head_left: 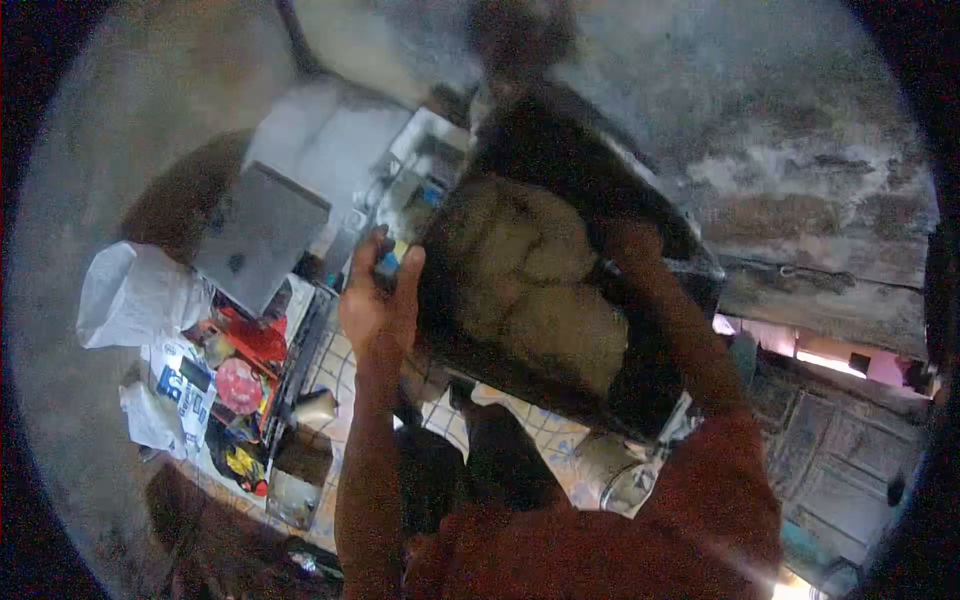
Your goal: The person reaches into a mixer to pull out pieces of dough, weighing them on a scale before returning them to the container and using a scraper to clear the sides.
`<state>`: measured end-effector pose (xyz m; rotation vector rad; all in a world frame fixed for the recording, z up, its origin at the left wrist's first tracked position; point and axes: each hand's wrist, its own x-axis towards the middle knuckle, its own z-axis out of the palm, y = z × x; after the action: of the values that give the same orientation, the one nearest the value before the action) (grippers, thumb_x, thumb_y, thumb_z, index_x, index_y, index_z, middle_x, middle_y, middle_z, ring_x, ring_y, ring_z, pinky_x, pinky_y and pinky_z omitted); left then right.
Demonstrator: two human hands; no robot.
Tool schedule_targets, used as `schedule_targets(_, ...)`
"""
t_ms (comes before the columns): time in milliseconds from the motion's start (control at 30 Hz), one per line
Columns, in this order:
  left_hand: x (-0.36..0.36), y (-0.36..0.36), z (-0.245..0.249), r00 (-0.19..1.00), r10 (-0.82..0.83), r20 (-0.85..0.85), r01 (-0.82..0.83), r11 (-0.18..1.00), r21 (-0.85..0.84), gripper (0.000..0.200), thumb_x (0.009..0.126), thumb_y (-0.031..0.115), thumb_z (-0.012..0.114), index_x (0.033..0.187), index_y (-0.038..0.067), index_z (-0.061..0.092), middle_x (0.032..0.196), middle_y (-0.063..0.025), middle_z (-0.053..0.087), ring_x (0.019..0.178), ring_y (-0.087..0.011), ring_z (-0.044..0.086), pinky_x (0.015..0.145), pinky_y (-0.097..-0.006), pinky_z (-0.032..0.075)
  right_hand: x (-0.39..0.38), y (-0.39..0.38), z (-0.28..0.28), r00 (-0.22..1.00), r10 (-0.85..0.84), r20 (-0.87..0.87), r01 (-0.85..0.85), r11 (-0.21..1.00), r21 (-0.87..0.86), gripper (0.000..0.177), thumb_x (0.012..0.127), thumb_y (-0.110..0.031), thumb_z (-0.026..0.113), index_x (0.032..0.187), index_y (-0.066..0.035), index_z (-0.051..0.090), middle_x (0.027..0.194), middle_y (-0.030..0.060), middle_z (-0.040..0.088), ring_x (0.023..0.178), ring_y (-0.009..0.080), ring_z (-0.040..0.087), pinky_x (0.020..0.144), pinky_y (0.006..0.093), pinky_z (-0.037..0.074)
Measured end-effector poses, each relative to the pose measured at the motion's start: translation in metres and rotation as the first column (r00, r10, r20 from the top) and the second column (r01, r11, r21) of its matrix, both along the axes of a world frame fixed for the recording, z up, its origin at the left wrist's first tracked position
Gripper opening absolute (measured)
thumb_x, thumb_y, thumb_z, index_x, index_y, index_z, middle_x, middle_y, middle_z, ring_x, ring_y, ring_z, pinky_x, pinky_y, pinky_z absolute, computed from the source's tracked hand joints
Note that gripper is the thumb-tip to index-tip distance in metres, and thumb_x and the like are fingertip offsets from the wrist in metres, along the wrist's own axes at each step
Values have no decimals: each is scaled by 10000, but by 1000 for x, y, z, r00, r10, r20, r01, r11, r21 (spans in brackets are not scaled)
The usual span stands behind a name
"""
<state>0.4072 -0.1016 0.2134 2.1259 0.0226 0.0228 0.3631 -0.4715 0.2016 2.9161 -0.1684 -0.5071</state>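
Observation:
A large dark tray (500,372) fills the middle of the view, with several round, flat, pale brown pieces (570,325) lying in it, some overlapping. My left hand (378,295) is raised beside the tray's left edge, its fingers apart and curved upward, with nothing in them. Over the dark right part of the tray reaches my right hand (632,250); its fingers are lost in shadow, and whether it holds anything cannot be made out.
On the left are a grey panel (262,235), a white plastic bag (140,297) and a pile of colourful packets (240,385). Patterned floor tiles (330,375) show below. A worn wall (800,200) and a wooden door (835,460) stand at the right.

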Motion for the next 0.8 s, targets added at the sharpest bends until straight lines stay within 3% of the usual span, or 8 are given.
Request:
schedule_targets(67,0,-1,0,998,-4,-68,-2,996,-85,468,834,330,711,1195,60,588,1078,-140,657,1000,-256,627,892,-349,466,-16,12,77,985,-116,-124,118,993,7,283,862,-259,570,956,-11,669,840,184,675,770,360,658,696,496,507)
schedule_targets(200,-3,-7,-6,997,19,-75,-34,979,-201,445,853,285,704,1204,44,575,1043,-116,659,952,-205,622,869,-319,473,-56,-31,121,964,-166,-210,90,939,-331,284,864,-263,568,965,-16,668,832,176,680,743,365,658,716,472,520)
schedule_targets(300,-3,-7,-11,994,37,-107,-62,969,-238,495,825,355,720,1182,36,594,1072,-147,660,988,-241,634,882,-349,472,-81,-93,23,999,-43,-26,35,965,-258,267,860,-254,573,941,-18,667,854,178,677,758,361,659,721,465,523)
schedule_targets(400,-1,-1,-7,999,-22,37,23,999,-27,512,829,398,704,1178,38,599,1075,-150,661,994,-256,638,882,-359,470,-86,-103,-18,989,7,147,25,976,-216,251,857,-246,577,918,-19,667,877,181,674,773,358,660,727,458,526)
schedule_targets(500,-2,-1,-4,999,-20,-43,17,997,-76,504,832,416,695,1166,48,609,1047,-150,671,997,-260,641,872,-361,470,-102,-98,66,934,-171,-313,28,910,-413,275,863,-251,572,959,-5,644,859,191,665,757,344,661,713,484,523)
schedule_targets(633,1,-4,-8,999,29,-22,-32,982,-186,488,828,380,712,1150,28,610,1006,-148,675,962,-246,637,875,-352,464,-133,-134,81,969,-176,-174,63,857,-512,313,868,-208,557,1101,-1,583,777,185,647,697,306,655,633,506,505)
schedule_targets(733,1,-1,-17,996,-38,-75,19,970,-244,488,828,349,715,1149,0,601,1026,-147,663,969,-244,623,900,-342,452,-181,-181,-50,996,21,-82,-59,864,-500,304,874,-205,540,1115,-23,575,861,213,627,795,328,635,663,502,488)
schedule_targets(800,3,1,-13,999,20,-29,-24,987,-160,488,830,346,712,1146,-8,600,1044,-153,658,983,-247,618,908,-338,446,-158,-157,-46,1000,7,-31,-18,914,-406,293,876,-202,529,1105,-26,580,922,215,617,832,353,618,697,520,474)
